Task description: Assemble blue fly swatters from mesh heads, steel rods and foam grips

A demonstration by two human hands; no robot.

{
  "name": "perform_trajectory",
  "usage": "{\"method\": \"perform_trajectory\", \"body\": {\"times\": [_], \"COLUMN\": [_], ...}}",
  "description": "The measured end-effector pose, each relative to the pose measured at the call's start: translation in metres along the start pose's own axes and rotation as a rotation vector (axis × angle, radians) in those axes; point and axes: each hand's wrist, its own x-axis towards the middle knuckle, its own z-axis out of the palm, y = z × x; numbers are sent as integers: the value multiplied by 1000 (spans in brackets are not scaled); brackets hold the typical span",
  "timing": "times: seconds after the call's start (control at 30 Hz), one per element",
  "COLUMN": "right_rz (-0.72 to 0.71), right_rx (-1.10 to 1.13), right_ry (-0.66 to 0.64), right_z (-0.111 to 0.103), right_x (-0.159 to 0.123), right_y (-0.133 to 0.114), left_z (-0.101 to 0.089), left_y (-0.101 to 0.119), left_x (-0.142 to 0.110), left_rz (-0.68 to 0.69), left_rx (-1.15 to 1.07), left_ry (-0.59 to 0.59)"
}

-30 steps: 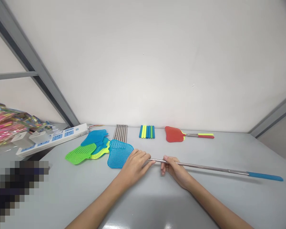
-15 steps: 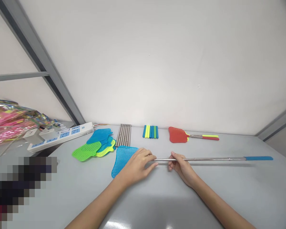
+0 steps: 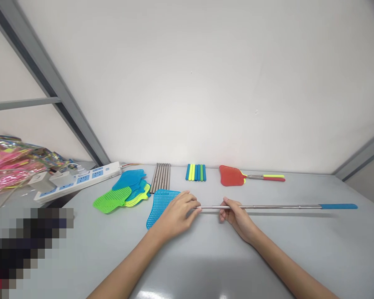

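A fly swatter with a blue mesh head (image 3: 159, 206) and a long extended telescopic metal rod (image 3: 277, 207) lies across in front of me, its blue grip (image 3: 339, 206) at the far right. My left hand (image 3: 182, 211) is closed around the neck, where head and rod meet, and covers that joint. Thumb and fingers of my right hand (image 3: 233, 214) pinch the rod a little to the right. Left of the blue head lie loose swatter heads: green (image 3: 112, 199), yellow (image 3: 139, 200) and blue (image 3: 129, 179).
Behind lie a row of metal rods (image 3: 161, 177), several coloured grips (image 3: 196, 172) and red and yellow swatters (image 3: 232, 176) by the wall. A power strip (image 3: 87, 180) with plugs and a plastic bag of pink items (image 3: 15, 164) are on the left.
My left hand's thumb and fingers have drawn closer together at the swatter's neck. My right hand stays on the rod. The view has shifted slightly.
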Motion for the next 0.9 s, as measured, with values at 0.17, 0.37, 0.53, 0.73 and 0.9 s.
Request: {"method": "perform_trajectory", "body": {"times": [0.17, 0.37, 0.53, 0.73, 0.9], "right_rz": [-11, -19, -17, -38, -43], "right_rx": [-19, -64, -76, -49, -105], "right_ry": [-11, -29, -59, -48, -83], "right_z": [-2, -4, -5, -6, -3], "right_x": [1, 3, 3, 2, -1], "right_y": [3, 4, 4, 5, 3], "left_z": [5, 16, 17, 19, 18], "left_y": [-4, -11, -13, -12, -9], "left_x": [1, 1, 0, 0, 1], "left_rz": [28, 28, 15, -29, -58], "left_rx": [40, 111, 130, 199, 212], "left_ry": [-1, 25, 80, 181, 234]}}
